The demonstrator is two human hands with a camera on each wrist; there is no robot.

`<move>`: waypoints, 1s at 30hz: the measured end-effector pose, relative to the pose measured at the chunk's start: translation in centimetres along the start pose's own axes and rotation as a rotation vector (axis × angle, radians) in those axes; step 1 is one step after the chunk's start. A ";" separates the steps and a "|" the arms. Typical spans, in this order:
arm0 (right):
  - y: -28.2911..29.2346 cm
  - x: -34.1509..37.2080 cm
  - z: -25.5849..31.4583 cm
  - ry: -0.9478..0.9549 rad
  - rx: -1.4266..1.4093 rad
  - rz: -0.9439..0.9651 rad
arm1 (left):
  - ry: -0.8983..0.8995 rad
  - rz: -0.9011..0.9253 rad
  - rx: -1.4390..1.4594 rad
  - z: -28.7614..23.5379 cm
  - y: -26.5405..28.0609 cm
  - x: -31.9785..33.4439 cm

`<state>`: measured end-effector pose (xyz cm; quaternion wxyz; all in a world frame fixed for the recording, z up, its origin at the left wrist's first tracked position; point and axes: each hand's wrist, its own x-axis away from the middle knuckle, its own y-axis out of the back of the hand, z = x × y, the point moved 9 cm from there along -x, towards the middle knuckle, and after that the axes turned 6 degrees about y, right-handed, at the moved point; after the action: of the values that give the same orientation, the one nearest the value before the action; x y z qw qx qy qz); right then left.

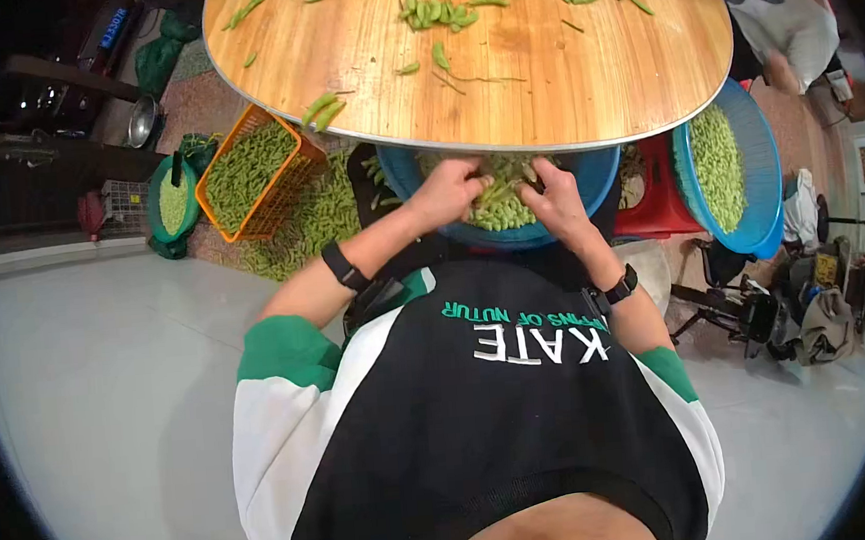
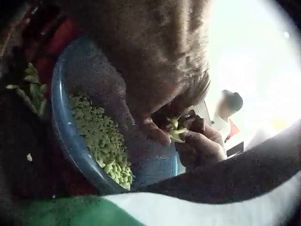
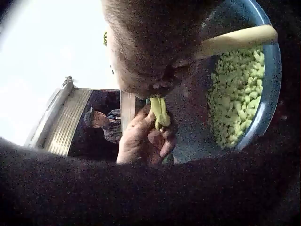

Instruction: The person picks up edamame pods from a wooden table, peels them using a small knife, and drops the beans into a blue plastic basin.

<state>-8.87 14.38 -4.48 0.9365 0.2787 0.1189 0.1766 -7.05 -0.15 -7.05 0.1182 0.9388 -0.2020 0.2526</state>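
Observation:
Over a blue basin (image 1: 603,193) my left hand (image 1: 442,193) and right hand (image 1: 560,203) work close together, fingers curled inward. Below them lies a heap of shelled green beans (image 1: 501,212). Between both hands' fingertips a green bean pod (image 3: 160,112) is pinched, as the right wrist view shows. The left wrist view has pale green pod parts (image 2: 176,131) at the thumb and fingertips, the other hand (image 2: 207,146) meeting them. My palms are hidden. In the right wrist view, a light, rod-like piece (image 3: 240,40) juts past my right hand toward the rim.
A wooden table (image 1: 540,92) with scattered pods (image 1: 435,12) stands just ahead. At left are an orange crate (image 1: 280,170) of pods, more pods on the floor and a green basin (image 1: 188,209). A second blue basin (image 1: 757,147) of beans, a red stool (image 1: 658,194) and another person (image 1: 786,14) are at right.

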 end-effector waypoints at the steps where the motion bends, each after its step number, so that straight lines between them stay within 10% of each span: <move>1: -0.3 -0.1 0.6 0.000 -0.124 0.023 | -0.255 -0.156 -0.138 -0.3 0.7 -0.3; 7: -0.8 -0.4 3.7 0.124 -0.086 0.000 | -0.394 -0.223 -0.125 -1.2 1.0 0.6; 11: 0.3 -0.5 3.5 0.097 -0.108 -0.071 | -0.169 -0.069 0.211 -1.5 0.1 2.0; 15: 0.4 -0.8 6.0 0.187 -0.149 -0.016 | -0.247 -0.067 0.005 -3.5 1.4 4.7; 17: 0.9 -0.9 6.0 0.195 -0.174 -0.007 | -0.579 -0.306 -0.671 -6.1 3.6 7.8; 21: 1.9 -0.5 6.3 0.417 0.069 -0.046 | 0.011 -0.222 -1.267 -3.7 9.0 10.2; 25: 2.0 0.1 7.3 0.470 0.209 -0.043 | -0.328 -0.544 -0.987 -10.1 11.5 9.2; 30: 3.4 0.5 6.6 0.366 0.147 -0.040 | -0.226 -0.433 -1.230 -10.5 13.0 8.1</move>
<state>-7.18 14.14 2.77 0.8798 0.3070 0.3051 0.1966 -10.90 -10.91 7.61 0.6589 0.7403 -0.1274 -0.0383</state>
